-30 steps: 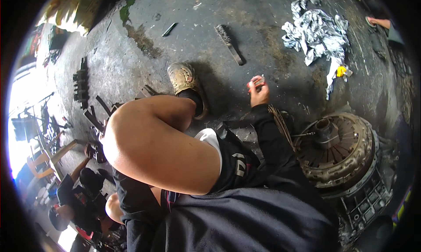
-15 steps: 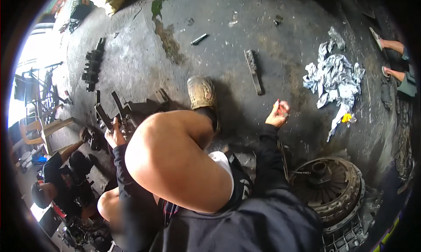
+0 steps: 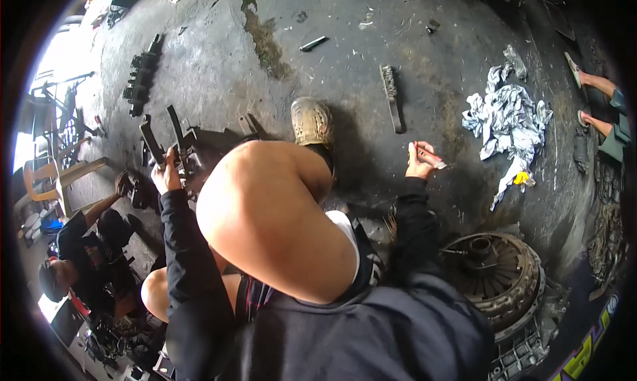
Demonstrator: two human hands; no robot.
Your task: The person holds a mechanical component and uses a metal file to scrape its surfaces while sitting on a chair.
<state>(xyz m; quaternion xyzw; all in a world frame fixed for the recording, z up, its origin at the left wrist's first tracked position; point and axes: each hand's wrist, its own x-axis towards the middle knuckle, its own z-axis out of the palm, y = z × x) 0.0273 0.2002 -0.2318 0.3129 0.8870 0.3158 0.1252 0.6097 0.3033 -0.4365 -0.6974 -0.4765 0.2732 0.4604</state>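
Observation:
My left hand [image 3: 166, 172] grips an upright dark metal arm [image 3: 149, 135] of a black metal assembly [image 3: 194, 147] on the floor, beside my bent knee. My right hand [image 3: 421, 162] is raised right of my shoe [image 3: 312, 123], fingers closed on a small red-and-silver tool [image 3: 434, 160] whose exact kind I cannot make out. A wire brush [image 3: 391, 99] lies on the floor above that hand, and a short metal pin [image 3: 312, 44] lies farther off. A round clutch assembly [image 3: 497, 281] on a housing sits at my lower right.
Crumpled pale rags [image 3: 504, 122] with a yellow bit lie at the right; another person's legs [image 3: 600, 85] are beyond them. A co-worker [image 3: 79, 255] crouches at the lower left near a plastic chair [image 3: 46, 182]. A black ribbed metal part [image 3: 139, 79] lies on the upper-left floor.
The view has shifted. My left hand, mostly hidden behind my knee a second ago, now shows on the metal arm. The tool in my right hand is turned, its silver end pointing rightward.

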